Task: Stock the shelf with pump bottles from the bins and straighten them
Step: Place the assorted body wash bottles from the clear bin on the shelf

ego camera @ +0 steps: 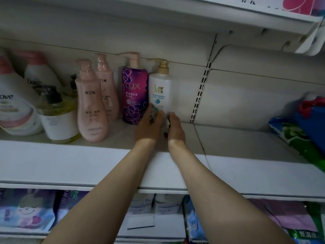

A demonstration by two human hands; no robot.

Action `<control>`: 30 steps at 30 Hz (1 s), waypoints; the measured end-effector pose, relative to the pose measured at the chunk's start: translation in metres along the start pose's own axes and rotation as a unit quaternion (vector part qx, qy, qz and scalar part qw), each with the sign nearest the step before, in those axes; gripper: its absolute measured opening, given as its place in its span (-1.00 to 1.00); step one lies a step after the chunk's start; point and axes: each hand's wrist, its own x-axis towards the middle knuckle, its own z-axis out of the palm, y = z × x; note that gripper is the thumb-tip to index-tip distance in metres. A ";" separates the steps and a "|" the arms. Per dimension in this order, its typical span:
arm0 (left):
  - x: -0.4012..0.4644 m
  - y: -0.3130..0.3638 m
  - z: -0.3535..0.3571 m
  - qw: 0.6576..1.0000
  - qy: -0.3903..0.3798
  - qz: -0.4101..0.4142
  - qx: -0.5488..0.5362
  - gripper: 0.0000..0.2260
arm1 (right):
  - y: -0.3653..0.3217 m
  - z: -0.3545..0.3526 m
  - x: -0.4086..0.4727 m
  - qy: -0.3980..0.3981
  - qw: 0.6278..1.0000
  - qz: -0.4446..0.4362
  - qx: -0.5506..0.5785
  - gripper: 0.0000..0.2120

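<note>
Both hands, left [148, 128] and right [175, 128], grasp the base of the white gold-pumped plastic bottle [161, 90], which stands upright just right of the purple cylindrical Lux bottle [134, 95].

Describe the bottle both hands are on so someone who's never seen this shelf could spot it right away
On the middle white shelf, follow the row of bottles rightward to its end, just left of the slotted upright. There stands the white bottle, right of the purple bottle; it alone has a gold pump.
</note>
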 end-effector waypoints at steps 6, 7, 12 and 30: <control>0.002 0.000 0.003 1.000 0.005 0.003 0.001 -0.48 | 0.003 0.001 0.004 0.006 1.000 -0.008 0.013 -0.18; 0.002 -0.001 0.003 1.000 0.005 0.001 -0.002 -0.48 | 0.004 0.002 0.005 0.006 1.000 -0.009 0.015 -0.18; 0.000 0.001 0.002 1.000 0.004 -0.011 -0.012 -0.51 | -0.005 0.000 -0.004 -0.004 0.998 0.000 0.056 -0.26; -0.195 0.046 -0.014 0.911 -0.003 -0.215 -0.352 -0.73 | -0.027 -0.141 -0.151 -0.098 0.991 0.023 0.085 -0.74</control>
